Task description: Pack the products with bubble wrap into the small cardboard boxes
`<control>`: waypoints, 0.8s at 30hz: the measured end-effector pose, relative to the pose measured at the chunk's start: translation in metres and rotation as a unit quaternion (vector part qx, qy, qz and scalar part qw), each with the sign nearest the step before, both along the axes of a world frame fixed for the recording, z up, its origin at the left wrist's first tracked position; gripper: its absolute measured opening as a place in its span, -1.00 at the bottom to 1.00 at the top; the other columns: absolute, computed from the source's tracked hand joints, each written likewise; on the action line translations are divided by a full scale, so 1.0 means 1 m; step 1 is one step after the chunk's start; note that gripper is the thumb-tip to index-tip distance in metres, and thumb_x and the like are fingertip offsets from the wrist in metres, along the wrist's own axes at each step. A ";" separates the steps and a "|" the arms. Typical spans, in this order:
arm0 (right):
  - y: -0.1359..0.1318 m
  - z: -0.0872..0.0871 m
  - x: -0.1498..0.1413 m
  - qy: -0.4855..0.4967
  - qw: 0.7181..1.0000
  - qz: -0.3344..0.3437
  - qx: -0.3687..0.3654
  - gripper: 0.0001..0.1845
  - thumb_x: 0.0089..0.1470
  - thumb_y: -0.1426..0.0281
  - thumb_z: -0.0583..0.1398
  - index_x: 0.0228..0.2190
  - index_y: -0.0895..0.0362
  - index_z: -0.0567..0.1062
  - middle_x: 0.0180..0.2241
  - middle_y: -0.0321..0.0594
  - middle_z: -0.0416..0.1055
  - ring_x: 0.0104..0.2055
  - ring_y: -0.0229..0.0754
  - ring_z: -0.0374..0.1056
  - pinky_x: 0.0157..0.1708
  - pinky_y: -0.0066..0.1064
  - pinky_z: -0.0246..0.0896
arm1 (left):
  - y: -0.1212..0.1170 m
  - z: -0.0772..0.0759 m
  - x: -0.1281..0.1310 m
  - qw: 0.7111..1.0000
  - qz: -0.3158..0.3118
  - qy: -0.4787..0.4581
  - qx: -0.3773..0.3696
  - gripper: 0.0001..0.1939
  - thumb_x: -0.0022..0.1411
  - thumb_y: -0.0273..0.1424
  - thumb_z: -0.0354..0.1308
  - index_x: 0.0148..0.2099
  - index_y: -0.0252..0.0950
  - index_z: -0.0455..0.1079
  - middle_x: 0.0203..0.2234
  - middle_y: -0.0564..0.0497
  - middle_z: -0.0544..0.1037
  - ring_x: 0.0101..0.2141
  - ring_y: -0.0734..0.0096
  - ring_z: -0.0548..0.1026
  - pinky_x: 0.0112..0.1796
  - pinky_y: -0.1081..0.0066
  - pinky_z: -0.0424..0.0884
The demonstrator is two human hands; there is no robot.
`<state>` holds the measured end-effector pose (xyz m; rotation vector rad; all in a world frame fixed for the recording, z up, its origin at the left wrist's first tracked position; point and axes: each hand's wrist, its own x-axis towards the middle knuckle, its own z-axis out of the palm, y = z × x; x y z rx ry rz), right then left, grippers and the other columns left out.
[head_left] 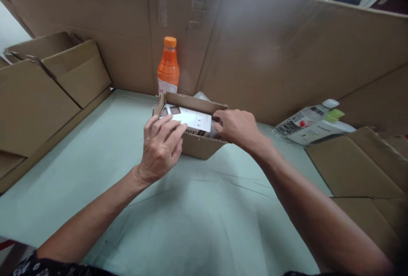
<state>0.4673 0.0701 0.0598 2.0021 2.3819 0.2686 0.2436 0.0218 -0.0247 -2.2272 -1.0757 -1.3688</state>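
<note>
A small open cardboard box (198,147) stands on the table in front of me. In it lies a white printed carton (194,119) with dark lettering along its near side. My left hand (162,144) reaches over the box's left front edge, its fingers spread and resting on the carton. At the right end of the box, my right hand (236,125) has its fingers bent down inside, beside the carton. A greyish thing (213,131) shows partly under those fingertips; I cannot make out what it is.
Behind the box stands an orange drink bottle (168,68), close to a tall cardboard wall (270,55). A clear plastic bottle (302,121) and a white bottle with a green cap (318,131) lean at the right. Larger cardboard boxes flank the table (127,127) left (35,102) and right (357,165).
</note>
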 end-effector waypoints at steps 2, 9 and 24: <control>-0.019 -0.002 0.021 0.084 0.992 0.012 0.096 -0.75 0.16 0.35 0.16 -0.22 0.10 0.63 -0.22 -0.12 0.62 -0.23 -0.04 0.48 -0.24 -0.27 0.22 | -0.002 -0.005 -0.010 0.998 0.015 -0.068 -0.008 -0.44 0.23 -0.52 0.21 0.26 -0.21 0.29 0.11 -0.16 0.47 0.20 0.03 0.37 0.24 -0.05 0.22; -0.062 -0.077 0.048 0.385 0.922 -0.027 0.038 -0.55 0.08 0.13 0.22 -0.07 0.13 0.50 -0.15 -0.06 0.59 -0.25 -0.03 0.48 -0.32 -0.27 0.32 | 0.028 -0.057 -0.046 0.872 -0.063 -0.336 -0.350 -0.45 0.23 -0.31 0.23 0.25 -0.23 0.31 0.21 -0.18 0.42 0.19 0.11 0.41 0.13 0.08 0.43; -0.151 -0.116 0.011 0.445 0.889 -0.054 0.097 -0.68 0.15 0.09 0.16 -0.41 0.09 0.43 -0.45 -0.17 0.51 -0.50 -0.13 0.39 -0.49 -0.31 0.29 | -0.041 -0.053 -0.030 0.792 -0.115 -0.455 -0.390 -0.51 0.16 -0.33 0.34 0.14 -0.23 0.45 0.00 -0.07 0.59 0.00 0.28 0.55 0.07 0.29 0.47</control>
